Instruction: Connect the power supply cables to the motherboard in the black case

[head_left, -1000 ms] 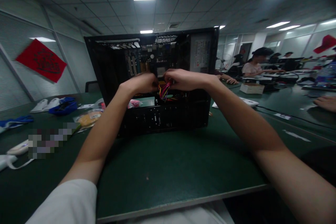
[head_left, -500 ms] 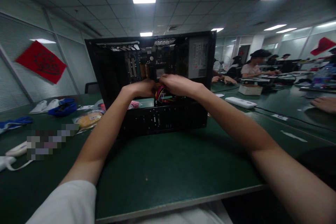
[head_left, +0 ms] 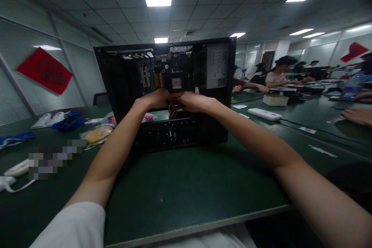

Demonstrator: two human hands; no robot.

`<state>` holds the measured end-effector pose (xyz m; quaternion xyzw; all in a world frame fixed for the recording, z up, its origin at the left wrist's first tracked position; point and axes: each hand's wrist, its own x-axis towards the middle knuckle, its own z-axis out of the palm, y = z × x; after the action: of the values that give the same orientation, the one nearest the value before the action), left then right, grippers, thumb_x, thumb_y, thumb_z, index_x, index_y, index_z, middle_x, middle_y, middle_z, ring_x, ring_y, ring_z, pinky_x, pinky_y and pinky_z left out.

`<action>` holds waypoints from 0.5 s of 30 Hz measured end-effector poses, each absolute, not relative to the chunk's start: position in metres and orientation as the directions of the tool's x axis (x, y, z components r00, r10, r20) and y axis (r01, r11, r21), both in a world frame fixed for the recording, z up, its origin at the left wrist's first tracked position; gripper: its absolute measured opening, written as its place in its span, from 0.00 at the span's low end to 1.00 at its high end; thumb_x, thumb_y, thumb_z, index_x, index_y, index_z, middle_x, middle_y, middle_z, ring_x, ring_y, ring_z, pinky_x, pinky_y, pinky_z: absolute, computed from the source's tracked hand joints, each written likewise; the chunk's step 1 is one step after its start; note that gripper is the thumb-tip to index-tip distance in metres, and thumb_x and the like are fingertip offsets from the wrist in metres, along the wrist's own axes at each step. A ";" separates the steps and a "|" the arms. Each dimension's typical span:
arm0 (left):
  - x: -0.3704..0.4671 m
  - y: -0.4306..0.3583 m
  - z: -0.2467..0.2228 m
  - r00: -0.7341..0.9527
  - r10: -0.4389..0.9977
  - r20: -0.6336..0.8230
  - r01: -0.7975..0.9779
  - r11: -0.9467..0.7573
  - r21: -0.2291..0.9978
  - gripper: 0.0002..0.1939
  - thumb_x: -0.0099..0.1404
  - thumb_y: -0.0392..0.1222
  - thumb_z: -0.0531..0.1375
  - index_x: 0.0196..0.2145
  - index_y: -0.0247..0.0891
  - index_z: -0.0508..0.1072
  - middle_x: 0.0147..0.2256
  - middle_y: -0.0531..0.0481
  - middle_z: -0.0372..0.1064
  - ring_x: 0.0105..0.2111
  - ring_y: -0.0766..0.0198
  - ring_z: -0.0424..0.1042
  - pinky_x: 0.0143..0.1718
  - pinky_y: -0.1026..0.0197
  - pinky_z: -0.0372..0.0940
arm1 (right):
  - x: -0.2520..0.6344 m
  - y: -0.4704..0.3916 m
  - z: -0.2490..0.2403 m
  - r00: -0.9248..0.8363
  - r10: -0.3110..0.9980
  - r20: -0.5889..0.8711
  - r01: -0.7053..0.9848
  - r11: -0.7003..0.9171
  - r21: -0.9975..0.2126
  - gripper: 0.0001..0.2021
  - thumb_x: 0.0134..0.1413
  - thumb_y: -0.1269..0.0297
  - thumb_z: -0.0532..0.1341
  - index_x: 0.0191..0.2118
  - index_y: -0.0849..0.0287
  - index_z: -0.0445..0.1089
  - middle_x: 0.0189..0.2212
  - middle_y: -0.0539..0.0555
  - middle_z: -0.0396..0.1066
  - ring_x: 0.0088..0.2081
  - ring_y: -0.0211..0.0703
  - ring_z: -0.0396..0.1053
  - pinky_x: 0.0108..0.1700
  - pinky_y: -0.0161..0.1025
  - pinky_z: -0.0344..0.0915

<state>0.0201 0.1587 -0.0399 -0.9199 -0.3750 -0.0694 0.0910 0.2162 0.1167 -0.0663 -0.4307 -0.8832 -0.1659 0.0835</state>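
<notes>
A black computer case (head_left: pixel 180 133) stands with its open side toward me. Inside it I see a motherboard (head_left: pixel 181 68) and, at the upper right, a silver power supply (head_left: pixel 216 66). My left hand (head_left: pixel 158 98) and my right hand (head_left: pixel 193 101) both reach inside, low in front of the motherboard. A bundle of coloured power cables (head_left: pixel 174 112) hangs between them, and the fingers of both hands are closed around its upper part. Orange slots (head_left: pixel 176 95) show just behind the fingertips. The cable ends and fingertips are partly hidden.
The case's lower rail runs below my wrists. Bagged parts (head_left: pixel 99 135) and a blue cloth item (head_left: pixel 68 121) lie to the left. To the right are a white power strip (head_left: pixel 264 114), a small box (head_left: pixel 274 99) and a co-worker's hand (head_left: pixel 356 116). Other people sit beyond.
My right hand has moved down and slightly right, uncovering the square processor area. The cables have shifted lower and to the left between my hands. My left hand has barely moved.
</notes>
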 end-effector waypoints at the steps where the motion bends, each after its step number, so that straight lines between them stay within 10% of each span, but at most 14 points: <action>1: 0.021 0.158 -0.040 0.709 0.675 0.205 0.703 -0.701 -0.120 0.14 0.59 0.33 0.59 0.39 0.35 0.83 0.34 0.43 0.81 0.32 0.60 0.76 0.32 0.64 0.62 | 0.215 0.118 -0.068 -0.606 0.742 0.288 0.795 0.549 0.258 0.13 0.58 0.75 0.59 0.47 0.69 0.77 0.45 0.71 0.76 0.45 0.55 0.75 0.42 0.41 0.67; 15: 0.030 0.171 -0.064 0.742 0.637 0.208 0.668 -0.727 -0.159 0.15 0.58 0.30 0.58 0.39 0.37 0.83 0.37 0.43 0.81 0.34 0.59 0.76 0.35 0.62 0.63 | 0.210 0.134 -0.083 -0.625 0.744 0.237 0.772 0.543 0.329 0.16 0.62 0.75 0.56 0.50 0.72 0.76 0.45 0.75 0.76 0.48 0.59 0.77 0.45 0.42 0.70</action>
<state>0.0302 0.1713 -0.0636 -0.9266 -0.3522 -0.0695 0.1121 0.2105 0.1335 -0.0829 -0.4319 -0.8778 -0.2043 0.0344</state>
